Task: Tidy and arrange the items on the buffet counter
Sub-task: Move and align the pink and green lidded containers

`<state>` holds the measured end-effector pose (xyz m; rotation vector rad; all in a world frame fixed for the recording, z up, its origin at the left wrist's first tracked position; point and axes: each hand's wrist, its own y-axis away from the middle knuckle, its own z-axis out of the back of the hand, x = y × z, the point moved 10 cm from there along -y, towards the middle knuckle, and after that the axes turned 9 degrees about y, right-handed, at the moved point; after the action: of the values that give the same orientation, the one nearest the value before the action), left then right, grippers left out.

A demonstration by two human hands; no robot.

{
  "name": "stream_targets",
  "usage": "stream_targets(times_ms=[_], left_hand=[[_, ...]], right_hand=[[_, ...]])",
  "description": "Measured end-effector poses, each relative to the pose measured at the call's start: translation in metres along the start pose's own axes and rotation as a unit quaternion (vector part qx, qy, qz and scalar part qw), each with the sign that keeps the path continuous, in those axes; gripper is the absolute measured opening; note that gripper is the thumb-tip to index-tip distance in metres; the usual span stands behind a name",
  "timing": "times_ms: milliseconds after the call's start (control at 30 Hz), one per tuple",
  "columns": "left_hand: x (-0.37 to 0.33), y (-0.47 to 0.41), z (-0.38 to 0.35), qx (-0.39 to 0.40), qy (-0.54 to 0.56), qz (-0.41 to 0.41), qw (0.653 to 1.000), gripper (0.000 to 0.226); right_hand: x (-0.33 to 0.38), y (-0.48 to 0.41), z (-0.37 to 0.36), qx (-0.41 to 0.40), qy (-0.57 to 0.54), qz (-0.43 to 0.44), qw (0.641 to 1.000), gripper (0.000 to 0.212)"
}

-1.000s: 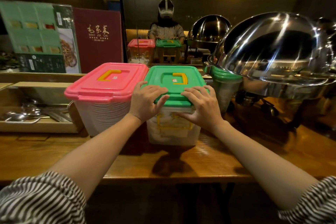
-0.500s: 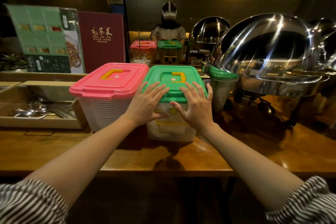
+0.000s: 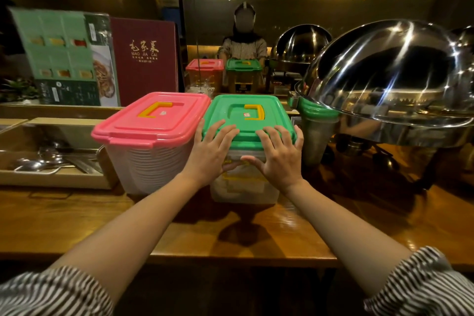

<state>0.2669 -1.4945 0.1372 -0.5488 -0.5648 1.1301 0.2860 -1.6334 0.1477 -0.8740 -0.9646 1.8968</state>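
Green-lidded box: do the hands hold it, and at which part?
Both hands, left and right, press flat on the near edge of the green lid, fingers spread, thumbs against the box front; no closed grip.

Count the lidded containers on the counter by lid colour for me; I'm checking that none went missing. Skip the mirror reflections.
Pink lid: 1, the pink-lidded box
Green lid: 2, the green-lidded box under both hands, and the green-lidded canister to its right
Total: 3
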Motion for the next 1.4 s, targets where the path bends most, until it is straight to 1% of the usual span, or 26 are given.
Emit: stream_targets(times_ms=[100,267,433,567,833,1333,1400], left_hand=[[0.005,-0.010,-0.010,0.024,-0.022,0.000,0.999,0.078],[0.018,-0.024,-0.023,0.033,-0.062,0.010,0.998,0.093],[0.031,-0.038,-0.039,0.046,-0.069,0.028,0.996,0.098],[0.041,-0.050,-0.053,0.054,-0.065,0.037,0.996,0.103],[0.059,-0.068,-0.075,0.061,-0.053,0.041,0.996,0.097],[0.082,-0.091,-0.098,0.063,-0.036,0.041,0.997,0.105],[0.083,-0.092,-0.100,0.061,-0.035,0.038,0.997,0.103]], right_hand=[[-0.004,-0.006,-0.014,0.022,0.002,0.001,1.000,0.071],[-0.005,-0.018,-0.033,0.039,0.015,0.003,0.999,0.074],[-0.011,-0.029,-0.055,0.054,0.037,0.002,0.998,0.087],[-0.019,-0.037,-0.077,0.072,0.042,-0.003,0.996,0.094],[-0.026,-0.051,-0.105,0.084,0.042,0.001,0.996,0.094],[-0.030,-0.068,-0.145,0.114,0.054,0.009,0.992,0.093],[-0.030,-0.068,-0.146,0.109,0.052,0.009,0.993,0.093]])
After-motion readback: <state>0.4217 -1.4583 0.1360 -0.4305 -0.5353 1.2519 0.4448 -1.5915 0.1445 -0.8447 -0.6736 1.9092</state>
